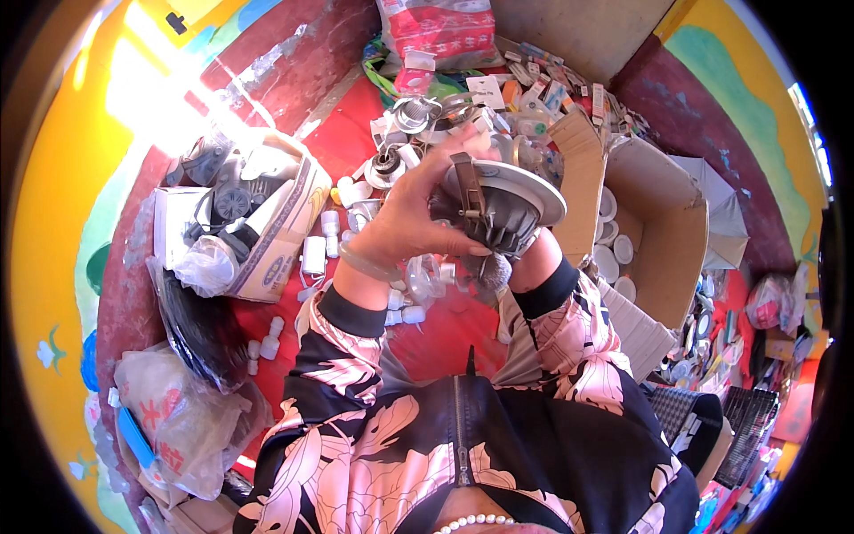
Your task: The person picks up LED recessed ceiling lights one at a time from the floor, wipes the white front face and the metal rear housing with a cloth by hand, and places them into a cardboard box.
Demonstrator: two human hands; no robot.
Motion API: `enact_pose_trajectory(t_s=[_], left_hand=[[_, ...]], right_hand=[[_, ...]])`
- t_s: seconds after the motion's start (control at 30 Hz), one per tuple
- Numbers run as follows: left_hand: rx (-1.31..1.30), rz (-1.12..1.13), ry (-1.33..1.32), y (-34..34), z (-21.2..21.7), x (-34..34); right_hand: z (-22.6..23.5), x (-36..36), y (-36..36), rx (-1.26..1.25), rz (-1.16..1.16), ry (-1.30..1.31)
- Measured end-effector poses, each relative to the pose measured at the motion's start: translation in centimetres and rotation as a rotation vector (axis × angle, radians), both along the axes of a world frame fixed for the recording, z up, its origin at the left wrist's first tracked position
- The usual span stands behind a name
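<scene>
I hold a round recessed light fitting (505,206) up close in front of me: a grey finned metal body with a white rim and a brown spring clip on its side. My left hand (418,214) wraps over its left side, fingers on the finned body. My right hand (525,249) is mostly hidden beneath the fitting and supports it from below. A pale bangle sits on my left wrist. Both sleeves are black with pink flowers.
A pile of similar lamp parts (400,133) lies on the red floor ahead. A cardboard box of dark parts (267,222) stands at left, an open box with white round pieces (649,222) at right. Plastic bags (169,418) sit at lower left.
</scene>
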State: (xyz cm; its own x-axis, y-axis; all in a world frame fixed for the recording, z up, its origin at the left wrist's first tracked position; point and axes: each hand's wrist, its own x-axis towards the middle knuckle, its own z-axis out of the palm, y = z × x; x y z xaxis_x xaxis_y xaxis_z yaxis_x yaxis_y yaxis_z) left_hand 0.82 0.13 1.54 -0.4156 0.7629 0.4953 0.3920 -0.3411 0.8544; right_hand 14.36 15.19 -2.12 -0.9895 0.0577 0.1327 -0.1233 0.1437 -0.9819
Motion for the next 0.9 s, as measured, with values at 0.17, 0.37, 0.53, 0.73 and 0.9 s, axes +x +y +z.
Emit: enact_pose_trajectory(t_s=[0.17,0.37,0.53,0.73,0.9], left_hand=[[0.132,-0.07,-0.428,0.6,-0.4,1.0],[0.359,-0.005,-0.77,-1.3,-0.2,-1.2],[0.247,0.121,-0.742,-2.1,0.5,-1.7],[0.136,0.125,-0.758,-1.8,-0.5,-2.1],[0.11,0.138,-0.763,-0.9,-1.0,-1.7]], right_hand=[[-3.8,-1.3,1.1,-0.062,-0.087,0.194],[-1.2,-8.9,5.0,-0.381,-0.35,-0.054],[3.2,-6.0,6.7,1.078,-0.811,0.155],[2.8,-5.7,10.4,0.083,-0.898,0.109],[3.9,-5.4,8.3,-0.678,-0.486,0.073]])
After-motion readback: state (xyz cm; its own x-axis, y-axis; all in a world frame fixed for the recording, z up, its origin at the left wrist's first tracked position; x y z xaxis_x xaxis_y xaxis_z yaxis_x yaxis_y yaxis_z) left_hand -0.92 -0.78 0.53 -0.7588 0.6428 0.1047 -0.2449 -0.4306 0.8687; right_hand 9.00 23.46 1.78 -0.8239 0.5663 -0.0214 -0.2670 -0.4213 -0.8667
